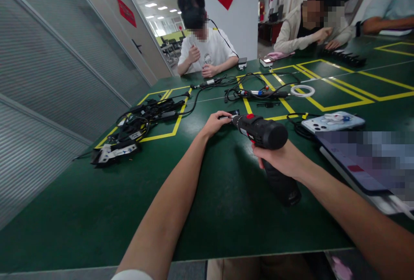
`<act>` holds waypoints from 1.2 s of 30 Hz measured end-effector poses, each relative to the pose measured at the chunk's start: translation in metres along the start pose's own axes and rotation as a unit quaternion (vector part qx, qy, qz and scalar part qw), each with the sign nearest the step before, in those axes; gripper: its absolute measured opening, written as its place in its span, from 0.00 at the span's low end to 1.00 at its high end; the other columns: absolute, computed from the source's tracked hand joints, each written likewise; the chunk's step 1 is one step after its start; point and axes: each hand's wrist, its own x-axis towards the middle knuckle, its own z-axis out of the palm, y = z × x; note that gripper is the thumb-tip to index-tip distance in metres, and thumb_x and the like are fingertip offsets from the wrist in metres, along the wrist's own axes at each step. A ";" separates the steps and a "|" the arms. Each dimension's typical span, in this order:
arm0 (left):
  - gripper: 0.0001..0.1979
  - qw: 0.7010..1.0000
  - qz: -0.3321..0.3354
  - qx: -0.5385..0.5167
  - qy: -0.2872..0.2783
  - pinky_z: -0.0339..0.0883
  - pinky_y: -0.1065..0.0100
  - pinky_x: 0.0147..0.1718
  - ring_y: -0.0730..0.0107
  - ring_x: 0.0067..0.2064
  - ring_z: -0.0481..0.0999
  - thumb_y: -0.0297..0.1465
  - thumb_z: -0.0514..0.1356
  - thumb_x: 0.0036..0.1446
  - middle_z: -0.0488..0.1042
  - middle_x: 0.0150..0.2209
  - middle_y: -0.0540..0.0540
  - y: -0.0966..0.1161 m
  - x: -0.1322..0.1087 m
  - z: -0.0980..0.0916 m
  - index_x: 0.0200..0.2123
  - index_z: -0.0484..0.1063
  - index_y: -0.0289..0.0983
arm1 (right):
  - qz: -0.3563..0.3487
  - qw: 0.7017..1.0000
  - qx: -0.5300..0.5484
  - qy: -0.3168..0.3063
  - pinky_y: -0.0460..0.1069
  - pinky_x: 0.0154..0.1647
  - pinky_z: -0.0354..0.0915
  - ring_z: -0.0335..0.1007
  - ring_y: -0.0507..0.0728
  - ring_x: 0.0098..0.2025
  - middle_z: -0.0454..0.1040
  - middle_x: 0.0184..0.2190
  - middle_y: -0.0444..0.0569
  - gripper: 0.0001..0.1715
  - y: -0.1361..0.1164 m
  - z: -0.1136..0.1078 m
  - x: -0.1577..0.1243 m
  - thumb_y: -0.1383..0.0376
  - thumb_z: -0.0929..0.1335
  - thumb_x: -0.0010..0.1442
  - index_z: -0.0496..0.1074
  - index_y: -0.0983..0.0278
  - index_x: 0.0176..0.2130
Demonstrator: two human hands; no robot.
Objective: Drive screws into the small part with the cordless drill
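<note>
- Here's the right hand (283, 157), fingers wrapped around the drill (258, 130), gripping it high on the handle, just under the body.
- And the line that counts: the drill's long axis runs leftward and away from the right hand, chuck (237, 120) first, straight at the left fingertips. The handle drops below the right hand, slanting back toward the wearer.
- Left hand (217, 124) out in front, lower and flatter, fingers stretched toward the chuck; a small black part (233, 112) sits right by those fingertips, on their far side. The left hand is clearly the nearer one to it, with the right hand back behind the drill body.
- Pinching the part or merely steadying it? Can't tell from here.
- Out to the left of the left hand, well apart, a cable heap (168, 115); to the right of the right hand, a phone (352, 121) and a tablet (349, 159).
- Now the hidden bits: the drill's tip is lost among the left fingertips, so contact can't be called. Chuck and fingers mask much of the part. The trigger is covered, and the tablet's screen is partly blurred out, cut by the frame edge.
</note>
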 end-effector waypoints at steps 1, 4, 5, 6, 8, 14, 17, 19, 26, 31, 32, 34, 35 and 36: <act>0.15 1.000 0.002 0.002 -0.001 0.62 0.63 0.49 0.64 0.43 0.72 0.35 0.65 0.43 0.76 0.41 0.45 -0.001 0.000 0.000 0.37 0.77 0.37 | -0.002 1.000 0.000 0.000 0.48 0.26 0.61 0.68 0.54 0.21 0.70 0.17 0.44 0.04 0.001 0.000 0.000 0.65 0.65 0.52 0.67 0.63 0.27; 0.15 1.000 0.004 0.006 -0.008 0.62 0.62 0.50 0.64 0.43 0.72 0.36 0.65 0.44 0.76 0.41 0.46 -0.002 0.001 -0.001 0.38 0.77 0.37 | -0.002 1.000 0.001 -0.005 0.48 0.26 0.61 0.69 0.54 0.22 0.71 0.17 0.45 0.04 0.005 0.000 0.001 0.65 0.65 0.52 0.67 0.63 0.28; 0.16 1.000 0.005 0.006 -0.009 0.62 0.62 0.50 0.64 0.43 0.72 0.36 0.65 0.44 0.76 0.41 0.46 -0.003 0.001 -0.001 0.38 0.76 0.37 | -0.003 1.000 0.002 -0.006 0.48 0.27 0.62 0.69 0.54 0.22 0.71 0.17 0.45 0.03 0.005 0.000 0.001 0.65 0.65 0.52 0.67 0.63 0.28; 0.16 1.000 0.006 0.006 -0.010 0.62 0.62 0.50 0.64 0.43 0.73 0.36 0.65 0.44 0.76 0.41 0.46 -0.003 0.001 -0.002 0.38 0.76 0.38 | -0.006 1.000 0.004 -0.006 0.48 0.27 0.62 0.69 0.54 0.22 0.71 0.17 0.45 0.03 0.006 0.000 0.001 0.65 0.65 0.52 0.67 0.63 0.28; 0.16 1.000 0.009 0.005 -0.010 0.62 0.62 0.50 0.64 0.44 0.73 0.36 0.65 0.44 0.76 0.41 0.46 -0.004 0.001 -0.002 0.38 0.76 0.38 | -0.012 1.000 0.005 -0.007 0.49 0.28 0.63 0.69 0.54 0.22 0.71 0.18 0.45 0.04 0.007 -0.001 0.001 0.65 0.65 0.52 0.67 0.63 0.27; 0.15 1.000 0.014 0.006 -0.009 0.61 0.62 0.51 0.63 0.45 0.72 0.35 0.65 0.44 0.76 0.42 0.46 -0.004 0.001 -0.002 0.38 0.77 0.38 | -0.009 1.000 0.010 -0.008 0.49 0.29 0.64 0.69 0.54 0.23 0.71 0.18 0.44 0.04 0.006 -0.001 0.000 0.64 0.66 0.53 0.68 0.63 0.30; 0.15 1.000 0.009 0.003 -0.008 0.62 0.61 0.51 0.63 0.45 0.72 0.35 0.65 0.44 0.76 0.42 0.45 -0.002 0.001 -0.001 0.38 0.77 0.38 | -0.006 1.000 0.006 -0.008 0.50 0.29 0.64 0.70 0.55 0.23 0.71 0.18 0.44 0.04 0.007 -0.001 0.000 0.64 0.66 0.53 0.68 0.63 0.29; 0.15 1.000 0.005 0.001 -0.007 0.62 0.61 0.50 0.64 0.44 0.73 0.35 0.64 0.44 0.76 0.42 0.45 -0.001 0.000 -0.001 0.38 0.77 0.38 | -0.005 1.000 0.008 -0.008 0.50 0.29 0.64 0.70 0.55 0.23 0.71 0.18 0.45 0.04 0.007 -0.001 0.000 0.64 0.66 0.53 0.68 0.63 0.30; 0.14 1.000 0.007 -0.010 -0.006 0.62 0.62 0.50 0.64 0.44 0.73 0.34 0.65 0.44 0.76 0.41 0.45 -0.002 0.001 0.000 0.37 0.77 0.38 | -0.009 1.000 0.014 -0.013 0.49 0.28 0.64 0.70 0.55 0.23 0.71 0.19 0.44 0.04 0.006 -0.001 0.000 0.64 0.66 0.53 0.67 0.63 0.31; 0.15 1.000 -0.002 -0.007 -0.007 0.62 0.62 0.49 0.65 0.43 0.72 0.35 0.65 0.44 0.76 0.40 0.46 -0.002 0.001 -0.001 0.37 0.77 0.38 | -0.008 1.000 0.020 -0.008 0.49 0.29 0.64 0.69 0.54 0.23 0.70 0.18 0.44 0.03 0.004 0.000 0.000 0.65 0.66 0.52 0.67 0.63 0.31; 0.15 1.000 -0.003 -0.007 -0.009 0.62 0.62 0.49 0.65 0.43 0.72 0.35 0.65 0.44 0.76 0.40 0.46 -0.001 0.001 -0.001 0.37 0.77 0.38 | -0.009 1.000 0.020 -0.008 0.49 0.29 0.64 0.69 0.54 0.23 0.70 0.18 0.44 0.03 0.003 0.000 0.000 0.65 0.66 0.52 0.67 0.63 0.31; 0.15 1.000 -0.002 -0.007 -0.012 0.62 0.62 0.49 0.66 0.42 0.72 0.36 0.65 0.44 0.76 0.40 0.46 0.000 0.000 -0.002 0.37 0.77 0.37 | -0.011 1.000 0.023 -0.013 0.49 0.29 0.64 0.69 0.54 0.23 0.70 0.18 0.44 0.03 0.003 0.000 0.000 0.65 0.65 0.52 0.67 0.64 0.31; 0.15 1.000 -0.001 -0.007 -0.014 0.62 0.62 0.48 0.66 0.42 0.73 0.36 0.65 0.44 0.76 0.40 0.46 0.001 0.000 -0.002 0.37 0.77 0.37 | -0.011 1.000 0.025 -0.013 0.49 0.28 0.64 0.69 0.54 0.23 0.70 0.18 0.44 0.03 0.003 0.000 0.000 0.65 0.65 0.52 0.67 0.64 0.31; 0.15 1.000 -0.001 -0.008 -0.016 0.62 0.62 0.48 0.66 0.41 0.73 0.36 0.64 0.44 0.76 0.39 0.46 0.002 0.000 -0.002 0.37 0.77 0.37 | -0.010 0.999 0.027 -0.013 0.49 0.28 0.64 0.69 0.54 0.23 0.70 0.19 0.44 0.04 0.003 -0.001 0.000 0.65 0.66 0.52 0.67 0.64 0.31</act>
